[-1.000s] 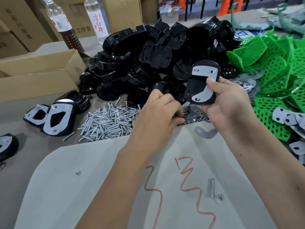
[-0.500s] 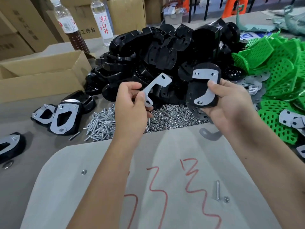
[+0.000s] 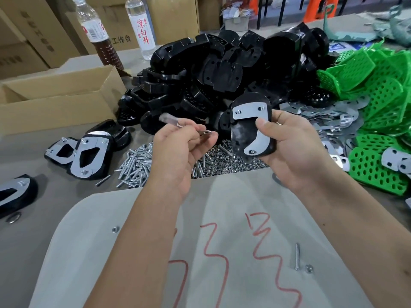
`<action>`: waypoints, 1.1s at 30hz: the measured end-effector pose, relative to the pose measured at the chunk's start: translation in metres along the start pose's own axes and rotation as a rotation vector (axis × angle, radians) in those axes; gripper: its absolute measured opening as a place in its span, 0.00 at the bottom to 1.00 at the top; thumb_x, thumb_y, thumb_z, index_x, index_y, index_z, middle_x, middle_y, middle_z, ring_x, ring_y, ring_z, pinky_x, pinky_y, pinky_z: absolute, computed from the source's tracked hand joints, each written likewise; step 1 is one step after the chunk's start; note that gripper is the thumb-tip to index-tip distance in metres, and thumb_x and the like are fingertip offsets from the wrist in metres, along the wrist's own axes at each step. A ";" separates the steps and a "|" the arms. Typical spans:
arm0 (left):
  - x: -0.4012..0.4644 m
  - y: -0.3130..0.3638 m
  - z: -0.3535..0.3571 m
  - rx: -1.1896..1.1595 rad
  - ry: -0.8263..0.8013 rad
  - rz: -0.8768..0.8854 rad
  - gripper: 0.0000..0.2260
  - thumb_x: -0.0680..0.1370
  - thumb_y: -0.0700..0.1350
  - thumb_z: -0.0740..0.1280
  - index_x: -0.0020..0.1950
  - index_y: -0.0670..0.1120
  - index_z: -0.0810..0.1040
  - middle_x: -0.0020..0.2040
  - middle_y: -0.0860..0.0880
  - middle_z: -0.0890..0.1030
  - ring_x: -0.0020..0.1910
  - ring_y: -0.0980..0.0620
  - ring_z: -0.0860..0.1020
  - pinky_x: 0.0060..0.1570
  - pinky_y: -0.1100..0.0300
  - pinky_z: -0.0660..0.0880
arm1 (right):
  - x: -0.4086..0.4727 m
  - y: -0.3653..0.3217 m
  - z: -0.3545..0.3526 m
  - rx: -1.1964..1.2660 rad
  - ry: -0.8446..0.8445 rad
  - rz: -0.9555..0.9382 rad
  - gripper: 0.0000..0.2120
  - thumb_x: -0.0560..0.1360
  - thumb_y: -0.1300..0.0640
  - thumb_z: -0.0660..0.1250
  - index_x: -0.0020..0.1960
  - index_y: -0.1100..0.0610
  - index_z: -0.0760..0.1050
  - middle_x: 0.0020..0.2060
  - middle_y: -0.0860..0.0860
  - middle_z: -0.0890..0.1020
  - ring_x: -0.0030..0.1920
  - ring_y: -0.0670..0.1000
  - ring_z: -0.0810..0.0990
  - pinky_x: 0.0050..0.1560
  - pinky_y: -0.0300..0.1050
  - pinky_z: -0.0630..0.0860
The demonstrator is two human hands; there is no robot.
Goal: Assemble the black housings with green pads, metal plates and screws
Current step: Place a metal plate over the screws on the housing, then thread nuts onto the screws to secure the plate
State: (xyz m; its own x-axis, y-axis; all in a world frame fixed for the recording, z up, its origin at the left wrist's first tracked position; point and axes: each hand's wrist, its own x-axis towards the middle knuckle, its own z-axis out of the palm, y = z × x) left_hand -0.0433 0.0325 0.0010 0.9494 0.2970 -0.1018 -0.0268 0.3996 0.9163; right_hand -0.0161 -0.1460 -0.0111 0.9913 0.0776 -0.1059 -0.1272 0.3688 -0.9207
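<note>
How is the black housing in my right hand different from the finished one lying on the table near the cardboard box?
The housing in the right hand carries one metal plate along its top and right side, leaving black plastic bare; the finished housing on the table has plates ringing its dark centre opening. The held one is gripped off the table, tilted towards the camera; the finished one lies flat beside the screw pile. Both are black with silver plates.

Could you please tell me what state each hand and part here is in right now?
left hand: pinching a loose metal plate, blurred.
right hand: gripping a black housing.
fitted plate: lying on that housing, under the thumb.
cardboard box: open.
finished housings: lying on the table, plates on.
</note>
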 end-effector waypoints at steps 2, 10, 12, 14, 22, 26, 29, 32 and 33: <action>0.000 0.001 -0.001 0.018 -0.025 -0.002 0.16 0.77 0.25 0.60 0.35 0.41 0.78 0.37 0.44 0.82 0.39 0.44 0.85 0.41 0.60 0.82 | 0.000 0.000 0.000 -0.001 0.011 -0.007 0.11 0.83 0.67 0.63 0.64 0.64 0.78 0.54 0.61 0.87 0.52 0.58 0.88 0.60 0.63 0.82; 0.002 0.002 -0.010 0.234 -0.172 0.024 0.05 0.81 0.33 0.68 0.55 0.40 0.79 0.36 0.47 0.82 0.33 0.54 0.81 0.34 0.66 0.76 | 0.000 0.002 0.000 -0.048 0.022 -0.055 0.09 0.83 0.67 0.64 0.61 0.61 0.78 0.48 0.56 0.88 0.48 0.56 0.88 0.61 0.66 0.80; 0.000 0.001 -0.009 0.299 -0.215 0.078 0.08 0.79 0.33 0.72 0.56 0.41 0.77 0.36 0.46 0.83 0.31 0.54 0.79 0.32 0.65 0.75 | 0.000 0.003 -0.001 -0.046 0.013 -0.056 0.09 0.83 0.67 0.64 0.61 0.61 0.78 0.50 0.58 0.88 0.50 0.58 0.88 0.60 0.65 0.81; -0.002 0.000 -0.006 0.342 -0.280 0.113 0.08 0.79 0.33 0.72 0.53 0.41 0.76 0.35 0.43 0.82 0.30 0.53 0.79 0.31 0.64 0.75 | 0.000 0.003 -0.002 -0.047 0.008 -0.056 0.09 0.83 0.66 0.64 0.62 0.62 0.78 0.52 0.60 0.88 0.52 0.60 0.88 0.61 0.66 0.81; -0.012 -0.013 0.007 0.418 -0.342 0.080 0.05 0.78 0.33 0.73 0.44 0.38 0.79 0.34 0.39 0.81 0.29 0.51 0.81 0.31 0.63 0.78 | -0.002 0.002 -0.003 -0.039 -0.008 -0.070 0.09 0.83 0.66 0.63 0.62 0.63 0.78 0.50 0.60 0.88 0.50 0.60 0.87 0.53 0.59 0.84; -0.013 -0.017 0.010 0.372 -0.262 0.079 0.05 0.78 0.34 0.73 0.45 0.35 0.78 0.34 0.37 0.79 0.28 0.50 0.81 0.31 0.63 0.78 | -0.002 0.002 -0.002 -0.026 0.003 -0.070 0.09 0.83 0.67 0.64 0.61 0.63 0.78 0.43 0.56 0.88 0.43 0.54 0.87 0.45 0.52 0.85; -0.015 -0.019 0.014 0.344 -0.252 0.065 0.05 0.79 0.34 0.72 0.44 0.37 0.78 0.38 0.36 0.78 0.29 0.50 0.81 0.32 0.63 0.79 | -0.003 0.002 -0.002 -0.027 0.013 -0.071 0.09 0.83 0.67 0.64 0.61 0.62 0.78 0.44 0.56 0.88 0.43 0.53 0.88 0.47 0.52 0.85; -0.017 -0.021 0.016 0.327 -0.228 0.052 0.05 0.79 0.34 0.72 0.46 0.36 0.78 0.39 0.30 0.77 0.29 0.50 0.82 0.34 0.62 0.80 | -0.003 0.001 0.000 -0.040 0.020 -0.076 0.08 0.83 0.67 0.64 0.60 0.62 0.78 0.42 0.55 0.87 0.42 0.53 0.87 0.45 0.52 0.85; -0.018 -0.022 0.017 0.331 -0.207 0.055 0.05 0.79 0.34 0.72 0.47 0.35 0.78 0.40 0.26 0.76 0.29 0.50 0.82 0.34 0.61 0.81 | -0.003 0.001 0.001 -0.050 0.025 -0.079 0.08 0.83 0.67 0.64 0.60 0.62 0.78 0.43 0.56 0.87 0.43 0.53 0.87 0.49 0.55 0.85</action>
State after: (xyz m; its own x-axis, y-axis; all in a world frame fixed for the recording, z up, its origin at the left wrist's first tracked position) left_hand -0.0543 0.0040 -0.0106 0.9933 0.1157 0.0005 -0.0095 0.0768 0.9970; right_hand -0.0193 -0.1450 -0.0115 0.9988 0.0264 -0.0414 -0.0478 0.3263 -0.9441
